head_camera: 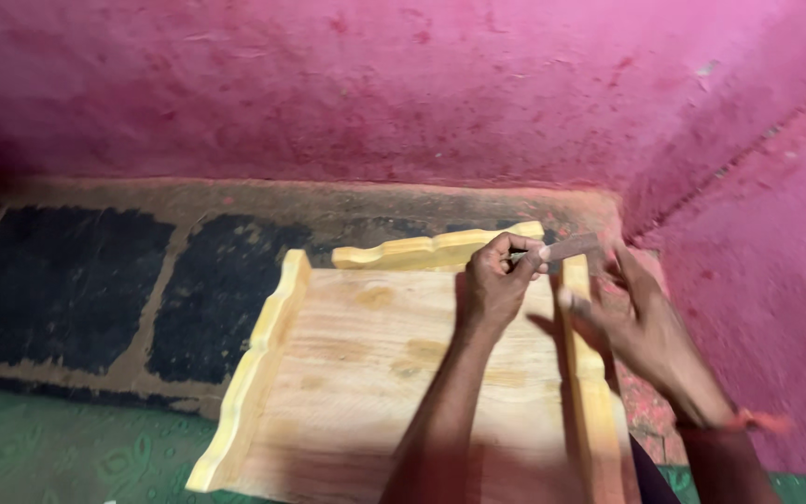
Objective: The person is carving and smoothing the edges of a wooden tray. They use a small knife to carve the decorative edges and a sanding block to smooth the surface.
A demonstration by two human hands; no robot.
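Note:
A pale wooden tray (263, 345) with wavy raised rims lies on the floor in front of me. My left hand (496, 280) is at its far right corner, fingers pinched on a small brown strip (571, 248), perhaps sandpaper, held against the rim. My right hand (632, 313) is just to the right of that corner, fingers spread and touching the right rim (590, 392); the brown strip's end reaches its fingertips. The picture is blurred there, so I cannot tell if the right hand grips the strip.
A pink wall (403, 84) rises close behind the tray and turns a corner on the right (767, 243). Dark tiles with brown joints (76, 280) cover the floor to the left, and a green patterned surface (58, 453) lies nearest me.

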